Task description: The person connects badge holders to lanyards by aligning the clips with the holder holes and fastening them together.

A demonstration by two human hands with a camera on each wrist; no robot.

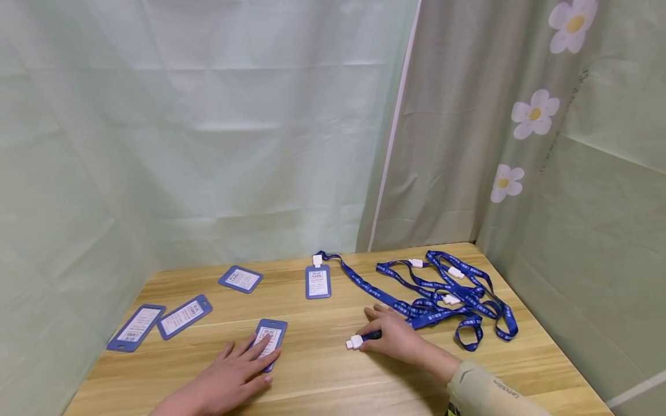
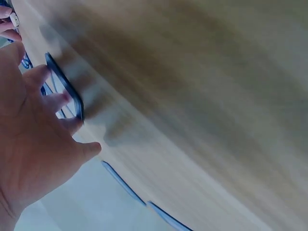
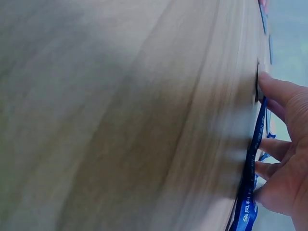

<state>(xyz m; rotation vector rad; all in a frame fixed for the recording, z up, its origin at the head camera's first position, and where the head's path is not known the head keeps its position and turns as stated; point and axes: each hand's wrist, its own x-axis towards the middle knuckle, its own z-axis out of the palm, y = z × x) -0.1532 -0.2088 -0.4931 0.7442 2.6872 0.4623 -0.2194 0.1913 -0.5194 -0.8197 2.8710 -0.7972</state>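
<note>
My left hand (image 1: 234,372) lies with fingers spread on a blue ID card holder (image 1: 277,327), its slotted end facing away from me. In the left wrist view, the fingertips touch that holder's dark edge (image 2: 72,94). To the right, my right hand (image 1: 398,340) pinches a blue lanyard by its white clip (image 1: 355,342), close over the wooden table. The right wrist view has the lanyard's blue strap (image 3: 248,192) running back beneath the palm. Part of the strap is hidden under the hand in the head view.
Three more card holders lie to the left, one of them at the back (image 1: 241,279). At back centre, another holder (image 1: 318,283) is joined to a lanyard. Several tangled lanyards (image 1: 470,297) cover the table's (image 1: 322,381) right side. Curtains (image 1: 250,144) enclose the back and sides.
</note>
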